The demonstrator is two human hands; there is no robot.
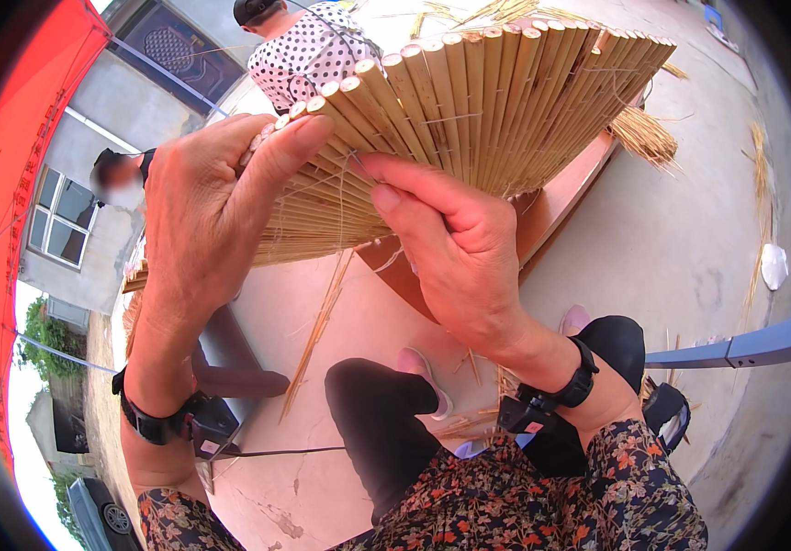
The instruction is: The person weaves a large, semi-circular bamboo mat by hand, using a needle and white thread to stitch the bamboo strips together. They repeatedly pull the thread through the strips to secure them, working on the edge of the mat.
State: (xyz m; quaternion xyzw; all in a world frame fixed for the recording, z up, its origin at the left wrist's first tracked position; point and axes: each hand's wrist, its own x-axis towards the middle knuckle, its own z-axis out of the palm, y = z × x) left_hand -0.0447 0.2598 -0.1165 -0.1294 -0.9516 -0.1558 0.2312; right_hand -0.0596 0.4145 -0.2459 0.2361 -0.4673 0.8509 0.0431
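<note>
A mat of straw-coloured reed stalks (496, 110), bound side by side with pale thread, fans out in front of me with its cut ends upward. My left hand (202, 207) is closed round the left part of its upper edge, thumb lying over the stalk ends and the other fingers mostly hidden behind. Close against the mat's face, my right hand (464, 243) has thumb and index finger pinched together. A thin thread (344, 188) runs down beside those fingertips, and its loose end seems to pass into the pinch.
Under the mat stands a brown board-like support (556, 216). A straw bundle (643, 138) sticks out at the right, and loose stalks (317, 335) lie on the floor. A person in a dotted top (308, 55) sits beyond the mat; another person (120, 174) is at the left.
</note>
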